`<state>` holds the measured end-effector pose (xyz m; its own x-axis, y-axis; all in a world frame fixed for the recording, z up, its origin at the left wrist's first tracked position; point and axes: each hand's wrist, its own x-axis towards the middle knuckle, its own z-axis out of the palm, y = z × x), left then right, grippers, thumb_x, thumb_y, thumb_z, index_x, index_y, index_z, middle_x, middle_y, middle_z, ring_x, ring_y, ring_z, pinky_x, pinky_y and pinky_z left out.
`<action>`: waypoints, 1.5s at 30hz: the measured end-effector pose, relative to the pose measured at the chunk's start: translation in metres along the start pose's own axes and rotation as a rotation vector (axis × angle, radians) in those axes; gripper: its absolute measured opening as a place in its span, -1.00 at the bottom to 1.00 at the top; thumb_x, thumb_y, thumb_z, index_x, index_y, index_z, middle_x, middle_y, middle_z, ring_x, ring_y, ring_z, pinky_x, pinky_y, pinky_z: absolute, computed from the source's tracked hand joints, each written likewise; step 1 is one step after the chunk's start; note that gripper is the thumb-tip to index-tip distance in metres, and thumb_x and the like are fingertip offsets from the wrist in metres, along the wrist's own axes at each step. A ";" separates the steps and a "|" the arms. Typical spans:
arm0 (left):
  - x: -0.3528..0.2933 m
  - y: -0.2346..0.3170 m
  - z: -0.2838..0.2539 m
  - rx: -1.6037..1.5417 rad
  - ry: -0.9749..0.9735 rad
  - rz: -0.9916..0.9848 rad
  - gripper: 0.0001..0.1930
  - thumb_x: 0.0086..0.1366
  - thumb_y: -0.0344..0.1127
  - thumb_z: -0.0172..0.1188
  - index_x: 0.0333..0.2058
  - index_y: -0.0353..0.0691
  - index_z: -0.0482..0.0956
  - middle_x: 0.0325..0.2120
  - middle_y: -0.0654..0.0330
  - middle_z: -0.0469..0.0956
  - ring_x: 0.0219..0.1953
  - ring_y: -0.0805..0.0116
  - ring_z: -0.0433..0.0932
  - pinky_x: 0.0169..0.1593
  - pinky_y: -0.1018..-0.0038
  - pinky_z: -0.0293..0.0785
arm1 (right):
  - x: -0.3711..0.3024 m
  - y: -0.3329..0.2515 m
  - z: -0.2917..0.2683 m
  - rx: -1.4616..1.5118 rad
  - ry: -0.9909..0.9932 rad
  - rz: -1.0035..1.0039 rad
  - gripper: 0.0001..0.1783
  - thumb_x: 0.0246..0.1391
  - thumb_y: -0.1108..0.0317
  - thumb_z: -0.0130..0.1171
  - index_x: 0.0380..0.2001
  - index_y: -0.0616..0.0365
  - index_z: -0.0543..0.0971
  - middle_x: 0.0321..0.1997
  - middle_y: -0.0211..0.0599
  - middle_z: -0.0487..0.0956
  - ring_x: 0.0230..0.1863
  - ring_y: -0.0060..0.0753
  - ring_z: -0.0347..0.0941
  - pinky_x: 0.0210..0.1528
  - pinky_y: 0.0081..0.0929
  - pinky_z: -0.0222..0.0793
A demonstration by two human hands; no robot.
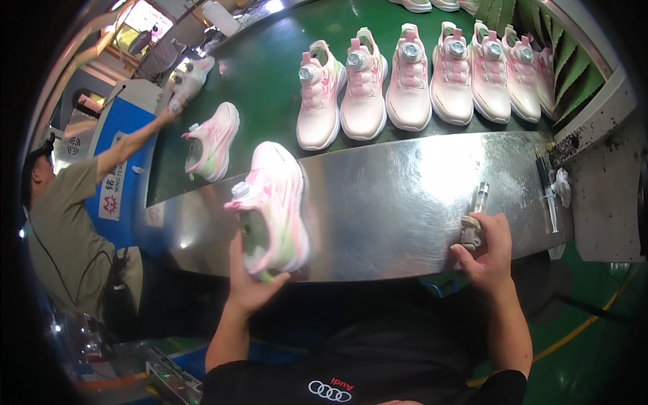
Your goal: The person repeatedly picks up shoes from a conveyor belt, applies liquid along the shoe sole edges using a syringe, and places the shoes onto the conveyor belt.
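Note:
My left hand (pixel 253 287) grips a pink and white sneaker (pixel 287 209) by its heel. The sneaker has a round dial on its tongue and a pale green lining, and its toe points away from me over the metal ledge (pixel 364 202). At the right of the ledge, my right hand (pixel 489 253) is closed round a crumpled grey piece (pixel 470 233) that looks like a rag or pad. Just beyond those fingers is a clear tube (pixel 481 196); whether I hold it too cannot be told.
Similar sneakers (pixel 408 88) stand in a row on the green belt (pixel 263 81), and one sneaker (pixel 212 142) lies at the left. A syringe (pixel 548 202) lies by the right-hand metal frame (pixel 607 169). On the left, a co-worker (pixel 71 229) reaches toward another shoe (pixel 189 81).

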<state>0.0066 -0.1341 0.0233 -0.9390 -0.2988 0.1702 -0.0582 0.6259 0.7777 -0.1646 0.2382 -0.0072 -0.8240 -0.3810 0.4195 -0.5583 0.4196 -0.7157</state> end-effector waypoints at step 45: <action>0.109 0.047 0.063 -1.340 -0.422 0.241 -0.33 -0.18 -0.51 0.41 -0.03 -0.31 0.31 -0.12 -0.04 0.44 -0.05 0.20 0.47 0.00 0.31 0.42 | 0.084 -0.137 0.002 1.255 -0.457 -0.150 -0.36 0.02 -0.27 0.04 -0.16 0.09 0.29 -0.67 -0.16 0.47 -0.83 -0.52 0.13 -0.79 -0.60 0.01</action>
<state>-0.1196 -0.0919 0.0399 -0.9225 0.0975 0.3735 0.2507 -0.5844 0.7718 -0.1569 0.1469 0.1249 -0.5200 -0.6984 0.4918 0.0282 -0.5894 -0.8073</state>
